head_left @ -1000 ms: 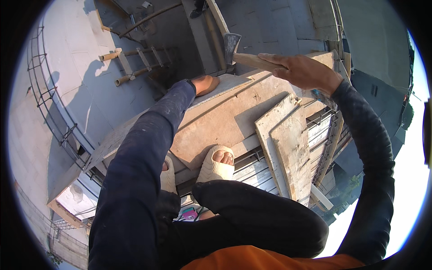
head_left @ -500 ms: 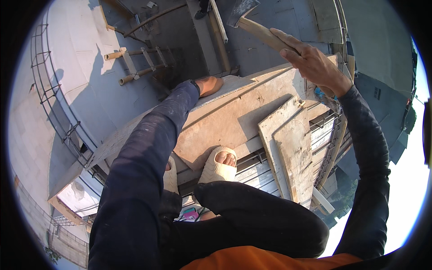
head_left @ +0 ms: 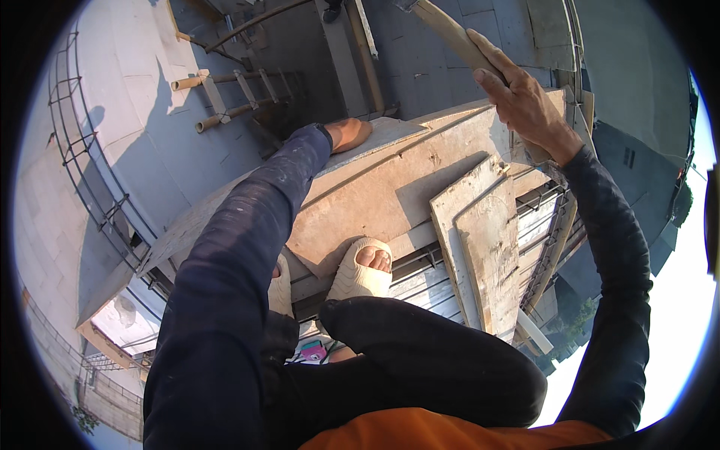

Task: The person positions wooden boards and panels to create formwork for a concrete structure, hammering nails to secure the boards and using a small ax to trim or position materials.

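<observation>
My right hand (head_left: pixel 529 112) is wrapped round the wooden handle of a hatchet (head_left: pixel 454 36), held up over the far side of the boards. Most of its metal head lies beyond the top edge of the view. My left hand (head_left: pixel 349 135) grips the far edge of a plywood board (head_left: pixel 386 137), its fingertips hidden behind that edge. A broad plywood sheet (head_left: pixel 352 202) slopes between my hands and my feet.
Two narrower wood panels (head_left: pixel 491 247) lie over steel bars to the right of my sandal (head_left: pixel 362 270). Beyond the board a deep drop holds a bamboo ladder (head_left: pixel 217 97). Rebar (head_left: pixel 90 150) stands at the left; a pink-and-teal object (head_left: pixel 313 351) lies under my leg.
The hatchet has risen, its head passing mostly out of view at the top. My right hand has shifted slightly to the right and down; my left hand stays on the board's edge.
</observation>
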Demonstrator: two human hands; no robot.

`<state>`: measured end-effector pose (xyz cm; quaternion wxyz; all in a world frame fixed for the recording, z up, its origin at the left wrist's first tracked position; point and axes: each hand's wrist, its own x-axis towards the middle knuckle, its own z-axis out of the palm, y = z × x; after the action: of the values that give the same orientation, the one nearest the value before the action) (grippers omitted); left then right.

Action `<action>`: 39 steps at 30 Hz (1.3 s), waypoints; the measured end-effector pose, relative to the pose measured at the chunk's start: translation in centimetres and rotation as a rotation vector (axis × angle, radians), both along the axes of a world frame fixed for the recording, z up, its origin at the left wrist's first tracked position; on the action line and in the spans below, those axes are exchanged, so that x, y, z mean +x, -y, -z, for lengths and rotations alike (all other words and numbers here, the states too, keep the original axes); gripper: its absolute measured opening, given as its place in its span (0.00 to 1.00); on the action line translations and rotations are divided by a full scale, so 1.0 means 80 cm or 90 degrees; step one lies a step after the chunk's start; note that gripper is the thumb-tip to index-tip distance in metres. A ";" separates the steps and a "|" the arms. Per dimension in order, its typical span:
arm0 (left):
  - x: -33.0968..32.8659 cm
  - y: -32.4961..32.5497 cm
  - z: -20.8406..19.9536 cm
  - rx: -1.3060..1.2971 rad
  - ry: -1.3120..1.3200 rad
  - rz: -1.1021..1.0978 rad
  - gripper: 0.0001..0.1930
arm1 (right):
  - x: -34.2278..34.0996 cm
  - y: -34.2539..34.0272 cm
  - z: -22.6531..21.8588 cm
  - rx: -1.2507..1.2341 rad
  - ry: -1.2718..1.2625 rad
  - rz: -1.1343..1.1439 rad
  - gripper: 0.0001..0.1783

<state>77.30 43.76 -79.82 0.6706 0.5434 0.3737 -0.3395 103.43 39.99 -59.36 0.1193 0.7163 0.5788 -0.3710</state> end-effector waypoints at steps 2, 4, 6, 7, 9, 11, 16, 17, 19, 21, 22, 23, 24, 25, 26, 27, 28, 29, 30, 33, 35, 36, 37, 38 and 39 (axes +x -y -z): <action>-0.001 0.007 0.037 0.072 0.031 0.032 0.33 | 0.026 0.044 0.028 -0.014 0.019 -0.337 0.32; 0.006 0.006 0.023 0.084 0.073 0.036 0.33 | 0.028 0.032 0.029 -0.047 -0.012 -0.297 0.33; -0.001 -0.002 0.026 0.143 0.087 0.071 0.33 | 0.016 0.014 0.026 -0.050 -0.014 -0.227 0.33; -0.011 0.002 0.047 0.138 0.098 0.076 0.32 | -0.003 -0.008 0.010 -0.047 -0.006 -0.184 0.33; -0.004 0.006 0.029 0.100 0.070 0.071 0.32 | -0.014 -0.027 -0.019 0.004 -0.031 -0.033 0.33; 0.002 0.009 0.034 0.054 0.028 0.028 0.32 | -0.007 -0.027 -0.011 0.035 -0.009 0.051 0.33; -0.003 0.012 0.051 0.110 0.108 0.051 0.33 | 0.006 0.000 0.012 -0.191 0.033 -0.263 0.32; -0.003 0.012 0.057 0.141 0.138 0.068 0.33 | 0.001 -0.023 -0.002 -0.230 0.065 -0.256 0.32; -0.030 0.023 0.123 0.192 0.167 0.044 0.33 | 0.003 -0.038 0.008 -0.054 0.032 -0.316 0.30; -0.014 0.037 0.106 0.156 0.089 -0.036 0.29 | -0.001 -0.053 -0.005 -0.070 0.038 -0.104 0.30; 0.002 0.032 0.085 0.147 0.059 -0.072 0.28 | 0.018 -0.041 0.005 -0.030 0.040 -0.149 0.31; 0.010 0.028 0.061 0.144 0.065 -0.047 0.27 | 0.035 -0.031 0.019 0.012 0.039 -0.199 0.31; 0.022 0.027 0.029 0.137 0.078 -0.019 0.26 | 0.054 -0.019 0.032 0.052 0.047 -0.245 0.31; 0.020 0.019 0.002 0.139 0.079 0.003 0.26 | 0.050 -0.010 0.038 -0.058 0.053 -0.318 0.32; 0.008 0.008 -0.010 0.147 0.070 0.019 0.25 | 0.017 -0.024 0.028 -0.182 0.049 -0.300 0.32; -0.013 0.005 0.013 0.208 0.145 0.109 0.24 | -0.021 -0.040 0.011 -0.301 0.059 -0.291 0.32; -0.009 0.010 0.016 0.230 0.153 0.110 0.24 | -0.028 -0.053 -0.004 -0.312 0.073 -0.287 0.32; -0.004 0.013 0.019 0.253 0.162 0.110 0.24 | -0.031 -0.062 -0.015 -0.324 0.086 -0.282 0.32; -0.006 0.010 0.026 0.284 0.162 0.108 0.25 | -0.035 -0.072 -0.019 -0.326 0.097 -0.283 0.32; -0.010 0.015 0.065 0.151 0.092 0.056 0.29 | -0.012 -0.067 0.004 -0.057 0.002 -0.146 0.31; 0.005 0.013 0.041 0.075 0.054 0.002 0.30 | -0.011 -0.060 0.004 -0.138 0.039 -0.154 0.31; 0.001 0.012 0.038 0.110 0.082 0.034 0.29 | -0.016 -0.064 0.003 -0.171 0.051 -0.164 0.31; -0.004 0.010 0.035 0.146 0.111 0.068 0.28 | -0.020 -0.065 -0.002 -0.236 0.051 -0.177 0.31; -0.007 0.009 0.032 0.181 0.141 0.103 0.27 | -0.021 -0.062 -0.009 -0.302 0.050 -0.188 0.32; 0.003 0.008 0.021 0.187 0.142 0.120 0.27 | -0.014 -0.062 -0.019 -0.365 0.052 -0.209 0.32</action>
<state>77.53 43.09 -81.49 0.5864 0.7022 0.2903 -0.2806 102.28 44.94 -57.81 0.3972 0.5648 0.5533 -0.4659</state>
